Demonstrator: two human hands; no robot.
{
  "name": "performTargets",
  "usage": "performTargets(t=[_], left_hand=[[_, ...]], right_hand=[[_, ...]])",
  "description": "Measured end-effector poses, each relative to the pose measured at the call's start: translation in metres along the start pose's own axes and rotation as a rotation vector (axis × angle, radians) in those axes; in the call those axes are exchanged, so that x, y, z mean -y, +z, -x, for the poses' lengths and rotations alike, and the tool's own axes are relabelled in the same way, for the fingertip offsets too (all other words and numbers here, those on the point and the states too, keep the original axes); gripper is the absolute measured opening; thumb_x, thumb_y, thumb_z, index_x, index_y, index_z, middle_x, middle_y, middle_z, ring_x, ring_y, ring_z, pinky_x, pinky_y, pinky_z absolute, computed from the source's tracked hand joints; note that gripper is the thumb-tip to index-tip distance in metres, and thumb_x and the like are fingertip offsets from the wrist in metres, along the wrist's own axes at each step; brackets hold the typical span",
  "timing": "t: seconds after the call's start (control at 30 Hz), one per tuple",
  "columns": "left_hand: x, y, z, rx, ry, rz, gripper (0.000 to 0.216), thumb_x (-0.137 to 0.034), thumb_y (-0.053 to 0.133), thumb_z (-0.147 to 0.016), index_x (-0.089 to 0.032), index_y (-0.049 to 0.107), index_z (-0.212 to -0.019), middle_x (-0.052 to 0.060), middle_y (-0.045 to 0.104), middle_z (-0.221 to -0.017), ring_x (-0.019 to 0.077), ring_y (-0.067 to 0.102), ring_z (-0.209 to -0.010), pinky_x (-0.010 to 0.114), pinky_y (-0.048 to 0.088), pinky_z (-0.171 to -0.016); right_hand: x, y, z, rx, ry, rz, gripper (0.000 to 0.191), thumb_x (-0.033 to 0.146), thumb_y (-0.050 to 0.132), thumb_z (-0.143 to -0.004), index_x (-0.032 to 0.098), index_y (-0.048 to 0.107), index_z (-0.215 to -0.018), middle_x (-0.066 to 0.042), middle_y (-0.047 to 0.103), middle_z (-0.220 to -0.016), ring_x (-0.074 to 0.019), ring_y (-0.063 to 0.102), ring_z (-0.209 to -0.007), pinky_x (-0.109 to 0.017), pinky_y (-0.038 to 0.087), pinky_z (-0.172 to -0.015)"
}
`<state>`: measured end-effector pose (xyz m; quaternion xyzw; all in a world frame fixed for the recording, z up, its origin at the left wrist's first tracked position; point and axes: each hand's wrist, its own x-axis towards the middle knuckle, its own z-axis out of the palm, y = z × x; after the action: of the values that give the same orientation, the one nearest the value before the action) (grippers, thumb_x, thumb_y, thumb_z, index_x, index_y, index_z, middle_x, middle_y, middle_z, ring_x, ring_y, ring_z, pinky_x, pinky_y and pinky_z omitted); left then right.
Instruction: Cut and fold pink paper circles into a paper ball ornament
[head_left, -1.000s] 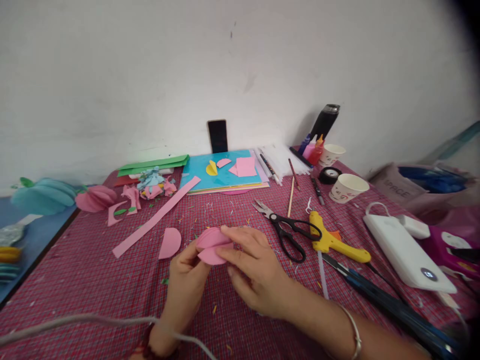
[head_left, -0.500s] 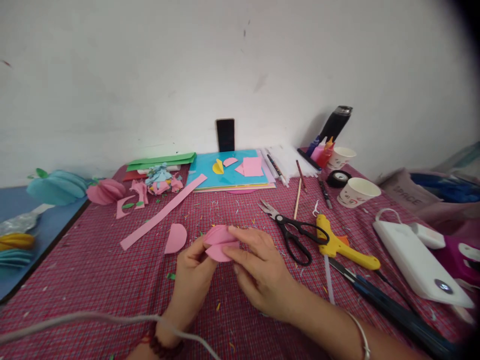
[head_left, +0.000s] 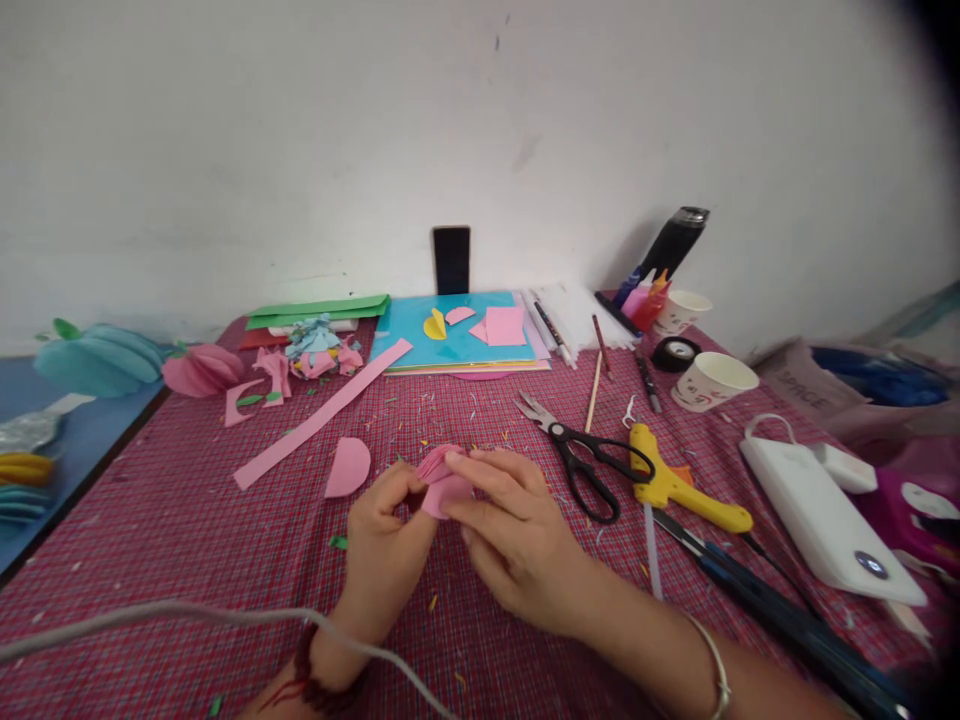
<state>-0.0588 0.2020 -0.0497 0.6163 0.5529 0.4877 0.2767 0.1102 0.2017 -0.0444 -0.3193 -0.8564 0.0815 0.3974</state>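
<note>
Between my two hands is a small stack of folded pink paper pieces [head_left: 447, 492], several layers pressed together with a rounded flap facing me. My left hand [head_left: 391, 545] pinches its left side with thumb and fingers. From the right, my right hand [head_left: 517, 535] grips the top and the lower flap, so its fingers cover part of the paper. A pink half-round piece [head_left: 349, 468] lies just left of my hands. Farther left, a long pink paper strip [head_left: 322, 415] rests slantwise on the checked cloth [head_left: 187, 520].
Black-handled scissors [head_left: 585, 455], a yellow glue gun [head_left: 682, 485], a blue cutter [head_left: 780, 610] and a white power bank [head_left: 832, 520] lie right. Paper cups [head_left: 712, 382] stand behind. Paper pumpkins [head_left: 202, 370] sit left. A pale cable [head_left: 225, 612] crosses in front.
The pink layers are now pressed closer together, and the lower flap is turned more upright between my fingers. Both hands stay in nearly the same place; the view has shifted slightly.
</note>
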Motion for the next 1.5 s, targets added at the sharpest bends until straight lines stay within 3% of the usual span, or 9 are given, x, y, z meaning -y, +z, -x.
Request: performTargets(t=[0.1,0.4,0.6,0.97,1.3,1.5], left_hand=[[0.0,0.0,0.0,-0.005,0.007,-0.005,0.016,-0.017,0.061,-0.077,-0.019,0.056,-0.062,-0.004,0.047,-0.061,0.0123,0.042,-0.06,0.026,0.035,-0.056],[0.004,0.002,0.0,0.015,0.0,0.001,0.008,-0.018,0.06,-0.079,-0.02,0.063,-0.072,-0.001,0.055,-0.067,0.0142,0.047,-0.064,0.028,0.037,-0.059],[0.002,0.001,-0.001,0.004,0.023,-0.03,0.016,-0.018,0.06,-0.077,-0.02,0.056,-0.062,-0.003,0.048,-0.06,0.0126,0.043,-0.059,0.026,0.034,-0.055],[0.0,0.001,-0.002,0.018,0.034,-0.067,0.017,-0.019,0.06,-0.077,-0.018,0.058,-0.061,-0.004,0.046,-0.058,0.0117,0.041,-0.057,0.025,0.034,-0.054],[0.002,0.001,-0.003,0.044,-0.025,-0.02,0.012,-0.023,0.06,-0.078,-0.018,0.064,-0.068,-0.001,0.055,-0.062,0.0143,0.047,-0.061,0.027,0.037,-0.058],[0.012,0.002,-0.001,0.056,-0.109,0.055,0.007,-0.022,0.062,-0.077,-0.018,0.063,-0.071,0.002,0.064,-0.076,0.0163,0.054,-0.07,0.03,0.042,-0.066]], right_hand=[[-0.001,0.001,0.001,-0.005,0.002,0.001,0.037,0.006,0.053,-0.084,0.02,0.06,-0.118,-0.005,0.051,-0.141,-0.0235,0.043,-0.127,-0.045,0.04,-0.105],[-0.001,0.003,0.0,-0.01,-0.007,-0.004,0.038,0.006,0.052,-0.085,0.022,0.059,-0.118,-0.005,0.054,-0.138,-0.0229,0.044,-0.127,-0.044,0.041,-0.104],[-0.001,0.002,0.001,-0.01,0.005,0.009,0.038,0.005,0.052,-0.085,0.022,0.06,-0.117,-0.006,0.051,-0.14,-0.0235,0.044,-0.127,-0.046,0.042,-0.103],[-0.004,0.001,0.001,0.041,0.02,0.024,0.037,0.006,0.054,-0.083,0.023,0.062,-0.115,-0.005,0.051,-0.141,-0.0243,0.043,-0.127,-0.048,0.039,-0.105],[-0.003,0.003,0.0,0.011,0.015,0.054,0.035,0.004,0.052,-0.085,0.023,0.064,-0.112,-0.005,0.055,-0.137,-0.0235,0.047,-0.123,-0.046,0.042,-0.101],[-0.004,0.004,-0.001,-0.014,0.001,0.052,0.034,0.004,0.051,-0.086,0.022,0.064,-0.112,-0.005,0.057,-0.133,-0.0228,0.048,-0.122,-0.043,0.044,-0.099]])
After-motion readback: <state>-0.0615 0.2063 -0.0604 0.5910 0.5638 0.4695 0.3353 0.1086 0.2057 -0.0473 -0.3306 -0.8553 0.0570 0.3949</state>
